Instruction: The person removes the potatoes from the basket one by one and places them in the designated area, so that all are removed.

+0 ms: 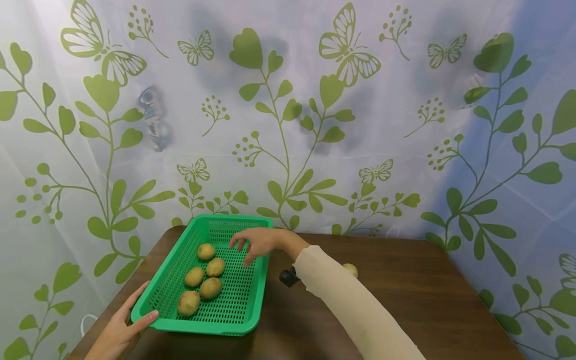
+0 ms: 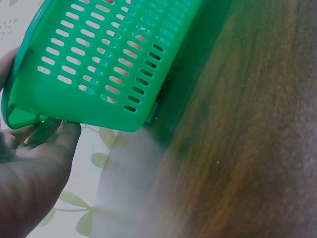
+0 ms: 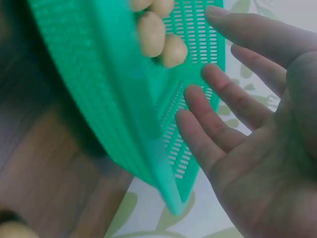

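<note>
A green plastic basket (image 1: 252, 312) with slotted walls stands on the left part of the table. Several potatoes (image 1: 210, 288) lie in its left half. My left hand (image 1: 119, 325) grips the near left corner, the thumb over the rim and the fingers outside; the left wrist view shows these fingers (image 2: 64, 134) against the basket's edge. Over the far right part of the basket hangs my right hand (image 1: 258, 241), fingers spread and holding nothing. Its palm (image 3: 262, 158) faces the camera in the right wrist view, beside the potatoes (image 3: 151, 34).
Another potato (image 1: 350, 270) sits on the brown wooden table (image 1: 405, 280), partly hidden behind my right sleeve. A small black object (image 1: 288, 276) shows beside the right forearm; its kind is unclear. A patterned curtain (image 1: 288, 150) hangs behind the table.
</note>
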`<state>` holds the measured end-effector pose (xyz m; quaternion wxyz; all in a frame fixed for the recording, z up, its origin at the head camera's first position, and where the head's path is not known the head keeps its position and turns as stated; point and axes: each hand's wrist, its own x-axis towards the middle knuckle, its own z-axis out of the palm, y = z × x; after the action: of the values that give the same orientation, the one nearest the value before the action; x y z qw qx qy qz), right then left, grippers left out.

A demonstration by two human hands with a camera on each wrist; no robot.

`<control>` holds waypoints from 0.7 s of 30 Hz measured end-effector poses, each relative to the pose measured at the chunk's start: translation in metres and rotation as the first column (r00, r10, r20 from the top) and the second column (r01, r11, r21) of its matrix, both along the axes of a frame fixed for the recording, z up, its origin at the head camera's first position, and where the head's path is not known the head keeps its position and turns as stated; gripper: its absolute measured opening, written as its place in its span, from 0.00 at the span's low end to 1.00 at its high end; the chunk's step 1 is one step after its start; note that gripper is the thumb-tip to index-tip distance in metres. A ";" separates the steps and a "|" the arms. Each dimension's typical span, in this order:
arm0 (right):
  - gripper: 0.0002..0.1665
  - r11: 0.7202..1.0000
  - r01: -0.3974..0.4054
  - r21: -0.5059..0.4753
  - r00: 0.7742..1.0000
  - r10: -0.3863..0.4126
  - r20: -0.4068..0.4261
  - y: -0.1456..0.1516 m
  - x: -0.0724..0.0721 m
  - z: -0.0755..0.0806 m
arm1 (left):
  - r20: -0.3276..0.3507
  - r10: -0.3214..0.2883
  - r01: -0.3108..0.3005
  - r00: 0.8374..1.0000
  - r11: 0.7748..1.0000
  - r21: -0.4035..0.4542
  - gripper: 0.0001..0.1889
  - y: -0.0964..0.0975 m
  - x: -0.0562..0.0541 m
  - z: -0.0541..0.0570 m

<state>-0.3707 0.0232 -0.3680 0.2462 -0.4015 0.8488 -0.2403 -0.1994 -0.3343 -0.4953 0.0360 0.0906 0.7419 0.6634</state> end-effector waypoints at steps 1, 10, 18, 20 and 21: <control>0.32 1.000 -0.001 0.000 1.000 0.001 0.004 -0.003 -0.001 -0.001 | 0.004 0.007 -0.007 1.000 1.000 -0.013 0.41 0.000 0.000 0.000; 0.32 1.000 -0.014 -0.010 0.999 0.015 0.043 -0.032 0.001 -0.010 | 0.023 0.045 -0.043 0.999 0.996 -0.073 0.41 0.000 -0.001 0.003; 0.31 0.996 -0.089 -0.016 0.995 0.090 0.046 -0.056 0.005 -0.021 | 0.027 0.062 -0.060 0.998 0.994 -0.087 0.41 0.001 -0.003 0.003; 0.31 0.995 -0.101 -0.017 0.993 0.102 0.052 -0.060 0.006 -0.024 | 0.024 0.054 -0.052 0.998 0.995 -0.087 0.41 0.001 -0.003 0.002; 0.31 0.995 -0.102 -0.015 0.993 0.103 0.054 -0.063 0.006 -0.026 | 0.026 0.051 -0.049 0.998 0.996 -0.078 0.41 0.000 -0.002 0.002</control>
<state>-0.3649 -0.0394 -0.3938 0.2789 -0.4394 0.8184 -0.2436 -0.2018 -0.3340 -0.4934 0.0330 0.0615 0.7683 0.6363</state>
